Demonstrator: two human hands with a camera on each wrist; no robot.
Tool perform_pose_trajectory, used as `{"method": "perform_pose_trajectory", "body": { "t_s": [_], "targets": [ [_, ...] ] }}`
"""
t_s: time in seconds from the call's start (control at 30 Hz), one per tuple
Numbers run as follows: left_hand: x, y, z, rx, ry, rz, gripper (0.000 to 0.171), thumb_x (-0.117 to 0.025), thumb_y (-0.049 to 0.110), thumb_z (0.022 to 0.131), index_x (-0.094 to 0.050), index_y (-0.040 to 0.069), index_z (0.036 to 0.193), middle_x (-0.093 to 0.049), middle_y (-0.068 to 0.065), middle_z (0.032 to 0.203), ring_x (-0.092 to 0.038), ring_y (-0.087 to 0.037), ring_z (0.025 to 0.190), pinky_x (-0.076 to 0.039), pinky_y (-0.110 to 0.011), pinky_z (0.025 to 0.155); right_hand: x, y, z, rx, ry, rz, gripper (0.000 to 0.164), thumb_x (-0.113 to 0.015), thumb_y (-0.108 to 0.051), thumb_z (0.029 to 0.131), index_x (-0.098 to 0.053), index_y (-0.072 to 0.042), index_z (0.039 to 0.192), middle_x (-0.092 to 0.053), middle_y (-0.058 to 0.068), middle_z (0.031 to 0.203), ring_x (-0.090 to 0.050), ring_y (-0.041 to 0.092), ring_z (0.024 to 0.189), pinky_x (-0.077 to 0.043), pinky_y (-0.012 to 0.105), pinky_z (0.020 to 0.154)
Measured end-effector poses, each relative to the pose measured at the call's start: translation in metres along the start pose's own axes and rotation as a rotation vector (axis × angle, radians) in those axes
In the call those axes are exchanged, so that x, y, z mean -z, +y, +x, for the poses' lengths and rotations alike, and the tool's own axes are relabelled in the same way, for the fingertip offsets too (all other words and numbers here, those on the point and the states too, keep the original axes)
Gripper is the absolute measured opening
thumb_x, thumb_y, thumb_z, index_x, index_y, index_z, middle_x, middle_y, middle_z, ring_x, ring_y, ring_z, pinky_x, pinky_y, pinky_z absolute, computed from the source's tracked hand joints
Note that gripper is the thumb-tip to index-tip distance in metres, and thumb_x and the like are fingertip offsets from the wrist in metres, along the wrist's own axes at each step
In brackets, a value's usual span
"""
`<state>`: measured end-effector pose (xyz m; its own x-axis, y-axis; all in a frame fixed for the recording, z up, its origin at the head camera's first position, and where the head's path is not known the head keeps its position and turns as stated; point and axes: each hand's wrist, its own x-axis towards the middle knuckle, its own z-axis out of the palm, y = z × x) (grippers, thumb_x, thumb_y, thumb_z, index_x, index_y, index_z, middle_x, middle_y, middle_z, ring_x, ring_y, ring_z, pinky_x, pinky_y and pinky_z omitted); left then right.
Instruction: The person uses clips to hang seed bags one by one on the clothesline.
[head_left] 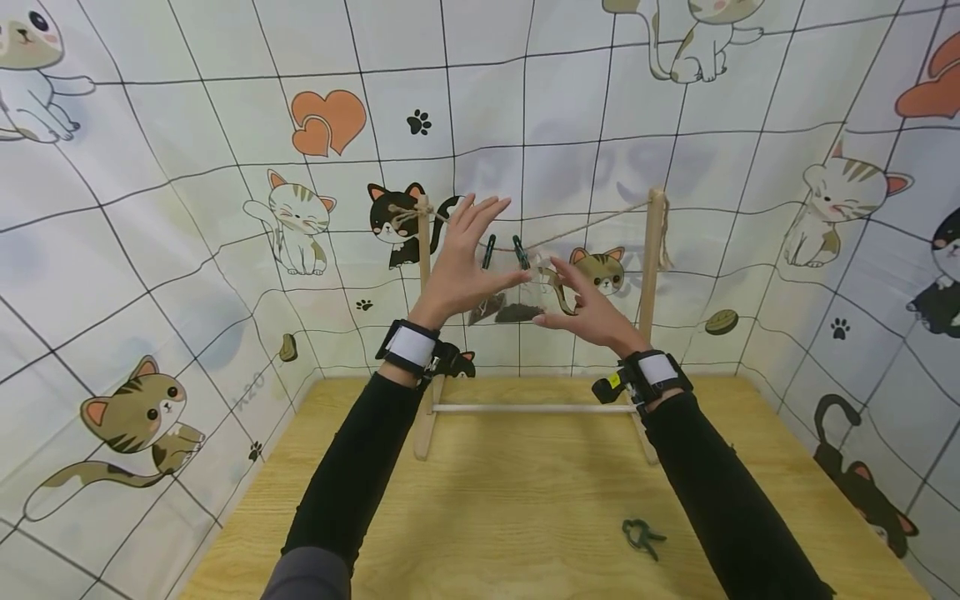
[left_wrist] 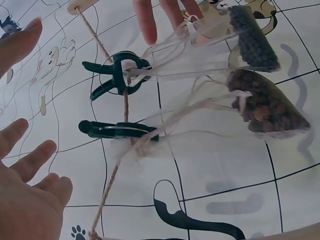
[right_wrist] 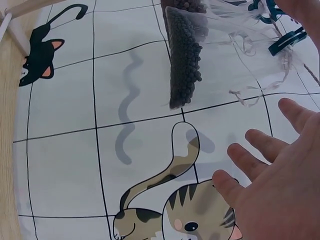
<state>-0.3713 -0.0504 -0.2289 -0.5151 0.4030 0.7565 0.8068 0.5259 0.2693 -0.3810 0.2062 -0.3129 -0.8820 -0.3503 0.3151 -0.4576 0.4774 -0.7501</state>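
Observation:
Two sheer drawstring bags hang from a sagging twine [left_wrist: 107, 187], held by green spring clips [left_wrist: 122, 72]. One bag [left_wrist: 255, 40] has small dark beads in its bottom; the other bag [left_wrist: 267, 105] contains brown, chunkier pieces. My left hand [head_left: 461, 271] is left of the clips in the head view, fingers spread and raised, thumb stretched across in front of the bags. On the other side is my right hand [head_left: 592, 312], its fingers apart beside the beaded bag. In both wrist views the near hand's fingers are loose, with nothing gripped between them.
The twine is tied between two wooden posts [head_left: 651, 258] joined low down by a white rod [head_left: 532, 408]. Another green clip [head_left: 641, 537] lies on the wood-grain table [head_left: 465, 508], near my right forearm. A cat-patterned sheet [head_left: 540, 100] covers the walls behind and beside.

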Motion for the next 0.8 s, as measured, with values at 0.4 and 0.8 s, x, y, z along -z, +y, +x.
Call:
{"method": "perform_pose_trajectory", "body": {
  "t_s": [0.4, 0.8],
  "targets": [
    [-0.001, -0.018, -0.048, 0.058, 0.082, -0.028, 0.107, -0.094, 0.036, 0.074, -0.034, 0.019, 0.161, -0.031, -0.008, 0.168, -0.008, -0.026, 0.162, -0.011, -0.058, 0.130, 0.006, 0.010, -0.027, -0.029, 0.042, -0.043, 0.103, -0.080, -0.046, 0.088, -0.009, -0.045, 0.163, -0.006, -0.009, 0.174, -0.009, 0.037, 0.161, -0.017, 0.076, 0.120],
    [-0.010, -0.042, -0.095, 0.154, 0.149, -0.075, 0.109, -0.094, 0.031, 0.074, -0.031, 0.016, 0.162, -0.029, -0.005, 0.169, -0.019, -0.032, 0.159, -0.018, -0.056, 0.129, 0.006, 0.017, -0.049, -0.093, 0.042, -0.050, 0.102, -0.081, -0.047, 0.087, -0.007, -0.058, 0.157, -0.002, -0.012, 0.174, -0.004, 0.034, 0.162, -0.015, 0.080, 0.117]
  ]
}}
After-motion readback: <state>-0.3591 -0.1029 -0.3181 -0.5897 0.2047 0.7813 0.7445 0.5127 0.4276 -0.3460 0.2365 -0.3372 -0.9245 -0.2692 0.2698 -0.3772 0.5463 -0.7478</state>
